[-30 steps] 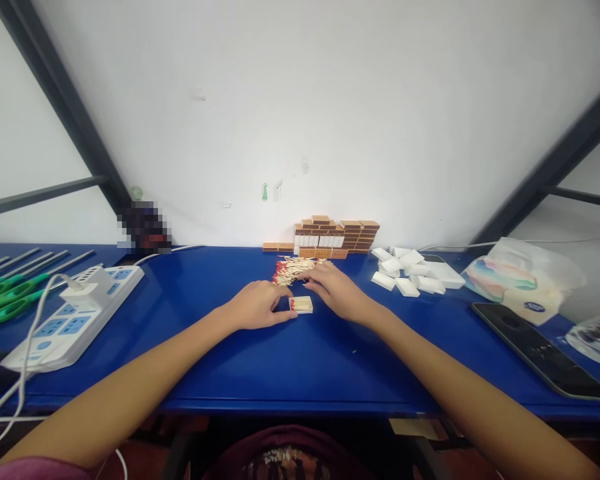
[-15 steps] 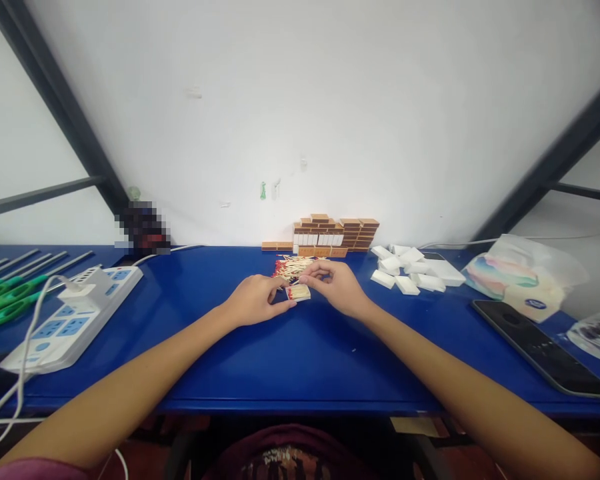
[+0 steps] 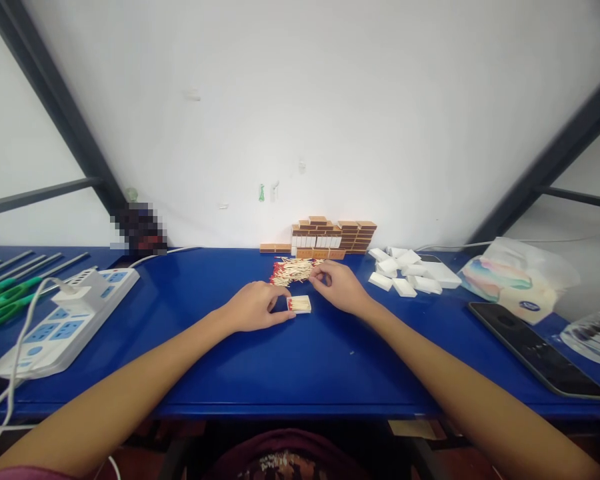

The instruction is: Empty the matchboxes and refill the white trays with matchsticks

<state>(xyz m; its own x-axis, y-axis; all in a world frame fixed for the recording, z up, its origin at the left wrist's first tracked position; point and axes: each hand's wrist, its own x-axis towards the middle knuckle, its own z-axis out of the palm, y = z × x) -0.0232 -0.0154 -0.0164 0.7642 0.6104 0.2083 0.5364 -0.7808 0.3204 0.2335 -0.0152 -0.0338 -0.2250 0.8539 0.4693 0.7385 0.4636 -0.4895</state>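
A small white matchbox tray (image 3: pixel 303 309) with red-headed matches in it lies on the blue table. My left hand (image 3: pixel 255 307) grips the left end of this tray between thumb and fingers. Just behind is a loose pile of matches (image 3: pixel 293 271), their red heads mostly towards the left. At the pile's right edge, my right hand (image 3: pixel 341 287) has its fingers pinched together. Whatever may be between those fingertips is hidden.
Brown matchbox sleeves (image 3: pixel 357 237) are stacked against the wall. Several white trays (image 3: pixel 404 288) lie to the right, with a phone (image 3: pixel 535 347) and tissue pack (image 3: pixel 515 280) further over. A power strip (image 3: pixel 70 327) and green-handled tools (image 3: pixel 5 300) occupy the left.
My right hand has moved away from over the tray to the right edge of the match pile. The tray, held by my left hand, is slightly nearer and more of it shows.
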